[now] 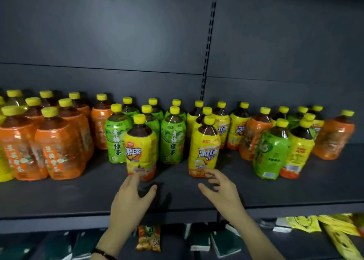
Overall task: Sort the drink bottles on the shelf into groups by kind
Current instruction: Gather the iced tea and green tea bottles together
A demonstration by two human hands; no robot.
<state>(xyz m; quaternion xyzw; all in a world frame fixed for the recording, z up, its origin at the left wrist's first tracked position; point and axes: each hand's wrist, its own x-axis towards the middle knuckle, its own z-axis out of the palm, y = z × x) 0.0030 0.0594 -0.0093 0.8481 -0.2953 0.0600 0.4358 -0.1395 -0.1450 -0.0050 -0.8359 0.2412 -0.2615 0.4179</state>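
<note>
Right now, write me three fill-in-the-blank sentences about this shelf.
The orange-label group at the left has ____ caps.
The bottle just right of the yellow-label bottle at the left hand has a ____ label.
The left hand and right hand are both ____, gripping nothing.
Missing words: yellow; green; open.

Dim, flat light. A soft shadow lies on the shelf [275, 192] between the blurred fingers [214, 173]; bottles [21, 141] far left of them smear.
</note>
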